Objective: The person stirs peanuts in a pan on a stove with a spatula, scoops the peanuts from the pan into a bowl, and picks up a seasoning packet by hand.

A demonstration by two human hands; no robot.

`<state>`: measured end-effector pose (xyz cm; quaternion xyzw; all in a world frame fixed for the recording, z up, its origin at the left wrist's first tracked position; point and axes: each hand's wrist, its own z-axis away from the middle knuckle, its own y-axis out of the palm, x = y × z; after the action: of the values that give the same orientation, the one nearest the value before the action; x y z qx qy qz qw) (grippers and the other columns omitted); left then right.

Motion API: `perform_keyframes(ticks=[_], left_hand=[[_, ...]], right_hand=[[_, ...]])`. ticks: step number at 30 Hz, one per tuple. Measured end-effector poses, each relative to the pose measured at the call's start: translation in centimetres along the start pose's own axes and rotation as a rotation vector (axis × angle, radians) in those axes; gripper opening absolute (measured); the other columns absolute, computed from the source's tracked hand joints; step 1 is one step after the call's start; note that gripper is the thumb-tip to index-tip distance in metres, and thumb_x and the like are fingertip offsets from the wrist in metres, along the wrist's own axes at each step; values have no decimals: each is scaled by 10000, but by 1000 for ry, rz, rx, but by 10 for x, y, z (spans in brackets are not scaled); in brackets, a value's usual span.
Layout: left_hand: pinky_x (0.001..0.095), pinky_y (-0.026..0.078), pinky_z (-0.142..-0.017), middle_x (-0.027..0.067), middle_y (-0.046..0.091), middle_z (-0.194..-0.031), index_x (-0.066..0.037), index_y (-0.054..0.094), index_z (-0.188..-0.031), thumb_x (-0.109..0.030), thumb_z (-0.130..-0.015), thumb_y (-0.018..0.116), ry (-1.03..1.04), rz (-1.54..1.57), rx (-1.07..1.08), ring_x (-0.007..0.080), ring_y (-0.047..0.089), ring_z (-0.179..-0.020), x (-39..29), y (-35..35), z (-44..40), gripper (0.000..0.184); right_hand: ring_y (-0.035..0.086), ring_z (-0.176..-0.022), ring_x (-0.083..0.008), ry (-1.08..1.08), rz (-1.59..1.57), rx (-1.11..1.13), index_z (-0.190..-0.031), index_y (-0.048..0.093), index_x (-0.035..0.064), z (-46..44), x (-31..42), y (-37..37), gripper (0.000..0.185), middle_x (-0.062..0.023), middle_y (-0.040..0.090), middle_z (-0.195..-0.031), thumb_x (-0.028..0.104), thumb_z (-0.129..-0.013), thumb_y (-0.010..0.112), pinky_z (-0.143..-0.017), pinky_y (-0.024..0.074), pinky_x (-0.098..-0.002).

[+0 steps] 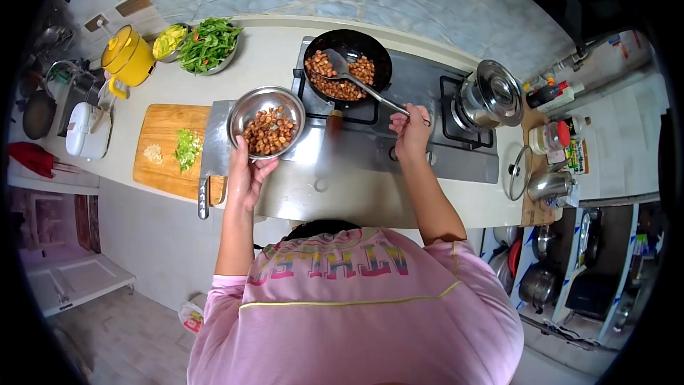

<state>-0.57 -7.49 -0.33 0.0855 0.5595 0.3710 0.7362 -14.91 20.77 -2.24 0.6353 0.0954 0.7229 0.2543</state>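
Observation:
My left hand [247,175] grips the near left rim of a steel bowl [235,110], tilted a little and partly filled with browned diced pieces [269,130]. Around the handle of a metal spatula [370,91] the fingers of my right hand [411,132] are closed. The spatula's blade rests inside a black wok [385,64] on the left burner, among more of the same browned pieces [361,71]. The wok's wooden handle [333,122] points toward me, just right of the bowl. What exactly the browned pieces are, I cannot tell.
Left of the bowl, a cleaver [214,150] lies on a wooden cutting board [160,125] with chopped greens [187,148] and minced bits. Behind stand a bowl of green leaves [208,44] and a yellow pot [128,57]. A lidded steel pot [488,96] occupies the right burner.

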Motion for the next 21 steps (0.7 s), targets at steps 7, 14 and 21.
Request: perform_keyframes(ticks=[7,14,21], left_hand=[[255,581,-573,176,533,-1064,-52,264,-1264,-436,-889,464,22,-81,88,202,646,-721,-7,33,-21,572],[281,580,-594,174,549,-993,-32,298,-1168,-482,-866,480,6,-83,145,207,641,-680,-8,60,-45,572],[288,575,-595,160,522,-1057,-94,264,-1263,-461,-880,470,-7,-51,137,202,635,-676,-5,55,-44,569]], right_hand=[[530,-458,-119,-111,37,64,-819,500,46,10,42,2,102,-90,578,-605,137,-867,498,-426,469,-240],[564,-556,-135,-581,423,370,-858,528,-33,50,71,6,79,-119,582,-664,38,-872,497,-518,484,-246],[550,-540,-134,-527,312,180,-855,520,-33,29,83,-1,126,-122,575,-658,84,-890,492,-498,476,-245]])
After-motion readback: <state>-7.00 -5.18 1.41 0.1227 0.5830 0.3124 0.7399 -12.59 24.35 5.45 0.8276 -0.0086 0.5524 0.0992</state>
